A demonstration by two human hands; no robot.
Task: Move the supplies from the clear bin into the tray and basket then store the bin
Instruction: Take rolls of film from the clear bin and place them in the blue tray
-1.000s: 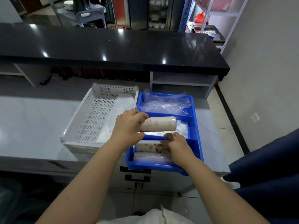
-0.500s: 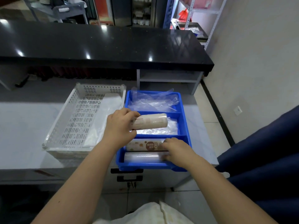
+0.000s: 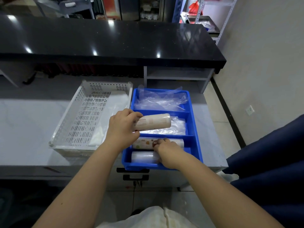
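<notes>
Counter (image 3: 32,122): left hand (image 3: 122,127) grasps roll (image 3: 156,121) over blue tray (image 3: 196,142) (middle compartment); right hand (image 3: 169,153) on nearer roll (image 3: 143,143), grip unclear.

A glossy black raised counter (image 3: 115,40) spans the back, lights glinting on it. Below lies a pale marble-look worktop (image 3: 24,122). At right, a plain grey wall (image 3: 263,63) carries 1 socket (image 3: 250,110) above a light tiled floor (image 3: 215,109). Metal shelving (image 3: 226,19) stands beyond the counter.
</notes>
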